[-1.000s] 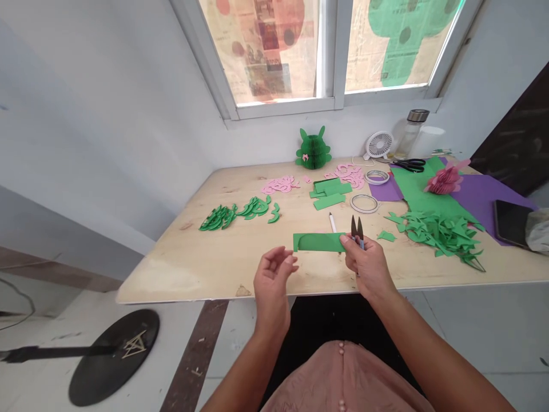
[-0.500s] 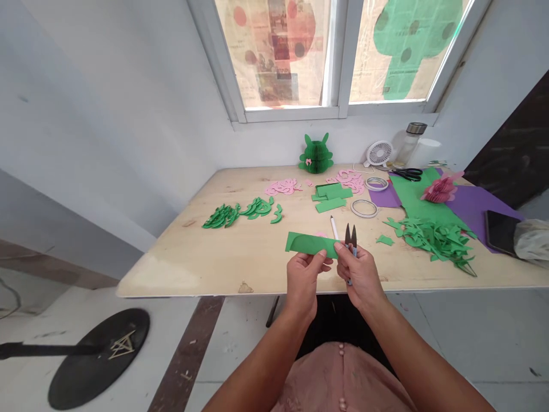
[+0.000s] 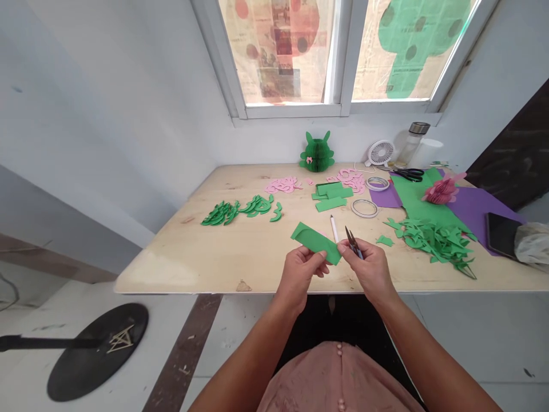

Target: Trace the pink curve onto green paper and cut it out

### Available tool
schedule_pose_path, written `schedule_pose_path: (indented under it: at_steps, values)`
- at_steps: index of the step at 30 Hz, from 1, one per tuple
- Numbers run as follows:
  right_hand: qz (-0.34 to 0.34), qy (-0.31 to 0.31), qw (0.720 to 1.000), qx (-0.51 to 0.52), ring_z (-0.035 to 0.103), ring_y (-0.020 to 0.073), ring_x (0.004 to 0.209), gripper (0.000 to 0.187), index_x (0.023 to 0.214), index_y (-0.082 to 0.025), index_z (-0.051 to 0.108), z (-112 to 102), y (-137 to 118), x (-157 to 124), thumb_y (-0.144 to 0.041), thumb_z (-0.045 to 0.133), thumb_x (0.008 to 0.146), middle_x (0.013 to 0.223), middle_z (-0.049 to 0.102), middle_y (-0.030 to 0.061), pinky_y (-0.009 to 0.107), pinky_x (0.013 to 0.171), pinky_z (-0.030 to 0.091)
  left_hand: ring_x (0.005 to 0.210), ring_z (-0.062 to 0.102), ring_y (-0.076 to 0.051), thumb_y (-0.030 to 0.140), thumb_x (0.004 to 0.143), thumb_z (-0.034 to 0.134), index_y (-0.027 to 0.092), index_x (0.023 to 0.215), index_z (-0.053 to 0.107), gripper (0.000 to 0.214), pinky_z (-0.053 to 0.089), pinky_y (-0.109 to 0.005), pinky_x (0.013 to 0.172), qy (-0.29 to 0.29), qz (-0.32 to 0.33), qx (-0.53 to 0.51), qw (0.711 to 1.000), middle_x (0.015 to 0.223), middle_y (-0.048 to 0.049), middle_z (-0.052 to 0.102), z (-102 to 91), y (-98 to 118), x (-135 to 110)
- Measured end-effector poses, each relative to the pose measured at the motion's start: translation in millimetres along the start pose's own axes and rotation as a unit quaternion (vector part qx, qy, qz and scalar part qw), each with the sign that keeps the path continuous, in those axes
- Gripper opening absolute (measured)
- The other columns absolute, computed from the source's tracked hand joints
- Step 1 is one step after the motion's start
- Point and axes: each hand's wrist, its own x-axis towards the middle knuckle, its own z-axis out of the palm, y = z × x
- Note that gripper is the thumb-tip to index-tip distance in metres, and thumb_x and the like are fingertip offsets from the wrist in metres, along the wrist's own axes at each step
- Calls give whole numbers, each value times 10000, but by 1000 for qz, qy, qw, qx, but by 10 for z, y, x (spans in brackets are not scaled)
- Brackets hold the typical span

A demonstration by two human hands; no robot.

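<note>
My left hand (image 3: 302, 269) pinches the near edge of a green paper strip (image 3: 314, 241), held tilted above the front of the wooden table (image 3: 214, 257). Beside it, my right hand (image 3: 369, 268) grips small snips (image 3: 352, 242), blades pointing up and left at the strip's right end; its fingertips also touch that end. A white pen (image 3: 333, 228) lies on the table just behind the strip.
Cut green curved pieces (image 3: 240, 209) lie left of centre; pink cut-outs (image 3: 283, 185) and green rectangles (image 3: 329, 197) further back. Green scraps (image 3: 433, 237), tape rings (image 3: 364, 207), purple and green sheets, a phone (image 3: 500, 227), black scissors (image 3: 407, 172), a fan (image 3: 380, 153) and a green paper figure (image 3: 316, 153) stand right and behind.
My left hand came in from the left and took hold of the green strip. The strip has tilted, left end up, and the snips' blades have turned toward it.
</note>
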Motion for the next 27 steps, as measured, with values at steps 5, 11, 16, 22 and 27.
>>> schedule_pose_path:
  at_steps: [5, 11, 16, 22, 27]
  values:
    - [-30, -14, 999, -35, 395, 121, 565, 217, 713, -172, 671, -36, 25, 31, -382, 648, 761, 612, 501, -18, 250, 517, 301, 475, 507, -109, 317, 616, 715, 126, 629, 656, 201, 372, -231, 489, -32, -17, -2, 999, 544, -47, 626, 5, 26, 33]
    - [22, 11, 999, 26, 280, 104, 522, 300, 880, -173, 674, -75, 38, -11, -456, 621, 797, 584, 385, -43, 249, 471, 211, 469, 504, -111, 287, 616, 718, 133, 622, 652, 168, 373, -237, 488, 35, 30, 27, 999, 533, -35, 625, 0, 60, 91]
    - [43, -86, 993, 67, 267, 100, 516, 379, 899, -169, 662, -65, 142, -172, -508, 492, 887, 570, 328, -47, 252, 470, 183, 477, 507, -107, 276, 637, 708, 132, 626, 644, 157, 396, -240, 515, 75, 34, 11, 997, 528, -28, 624, -38, 41, 163]
    - [93, -135, 985, 42, 260, 96, 498, 458, 795, -156, 669, 73, 228, -163, -572, 491, 860, 532, 309, -55, 245, 474, 182, 527, 554, -125, 263, 636, 716, 133, 659, 668, 140, 442, -260, 590, 94, 35, -3, 995, 540, -25, 632, -44, 10, 206]
    - [118, -127, 984, 46, 246, 94, 480, 480, 767, -153, 680, 113, 221, -106, -601, 518, 825, 521, 320, -54, 246, 462, 168, 533, 559, -125, 260, 618, 724, 132, 676, 680, 147, 454, -260, 601, 96, 26, -19, 995, 561, -27, 643, -44, 3, 228]
